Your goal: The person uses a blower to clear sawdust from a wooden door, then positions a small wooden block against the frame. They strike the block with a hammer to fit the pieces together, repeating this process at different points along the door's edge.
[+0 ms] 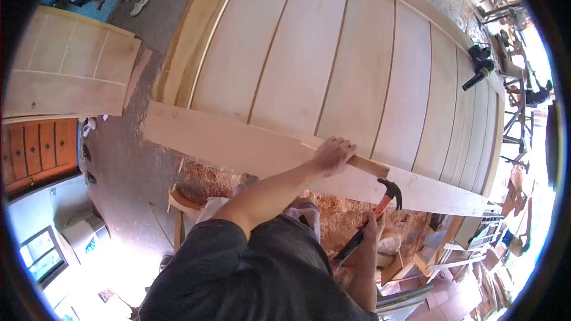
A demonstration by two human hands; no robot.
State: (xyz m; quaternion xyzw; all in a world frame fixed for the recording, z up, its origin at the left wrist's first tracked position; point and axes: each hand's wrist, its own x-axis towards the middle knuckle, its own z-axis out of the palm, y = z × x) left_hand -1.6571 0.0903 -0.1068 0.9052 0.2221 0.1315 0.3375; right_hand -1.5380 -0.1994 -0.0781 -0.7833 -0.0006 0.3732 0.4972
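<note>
My left hand (334, 156) is closed on a short wooden block (371, 167), which lies along the near rail of a large wooden panel (297, 53). The fingers hide the middle of the block. In my right hand (373, 230) is a claw hammer (385, 201) with an orange and black handle, gripped partway along it. Its dark head is beside the panel's near edge, close to the right end of the block. Grooves run between the panel's several pale boards.
A black power tool (479, 68) rests on the panel's far right. Another wooden panel (71, 62) stands at left, above an orange-brown panelled piece (41, 148). Wood shavings (339, 220) cover the ground below the near edge. Scrap wood (452, 297) is piled at lower right.
</note>
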